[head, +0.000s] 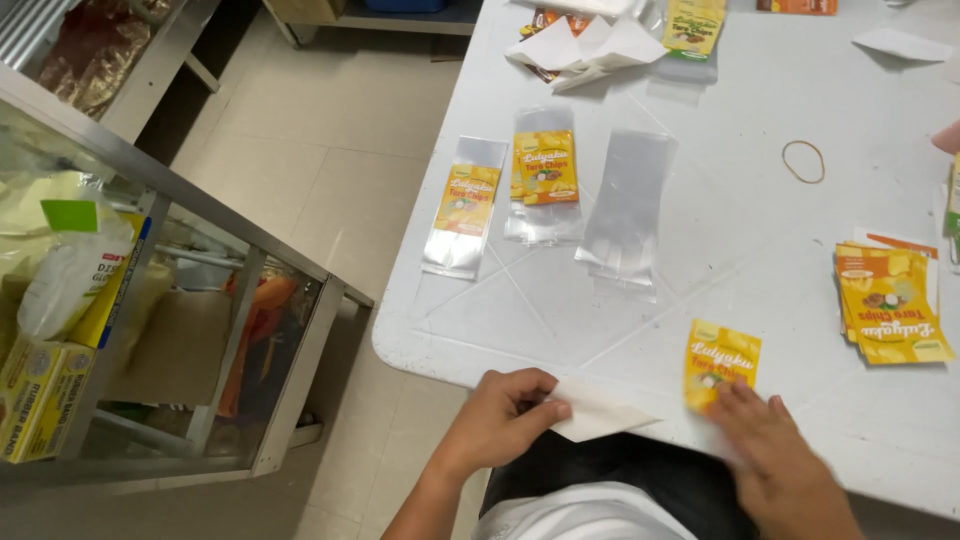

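closest to me, my left hand pinches a white folded paper at the counter edge; my right hand lies spread, fingertips on a yellow label. labelling step, i judge; next needs a clear pouch.

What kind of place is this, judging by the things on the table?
Probably a small snack-packing workroom: clear plastic bags laid out on a white table, a stack of yellow labels, and boxes of rubber bands on a metal shelf.
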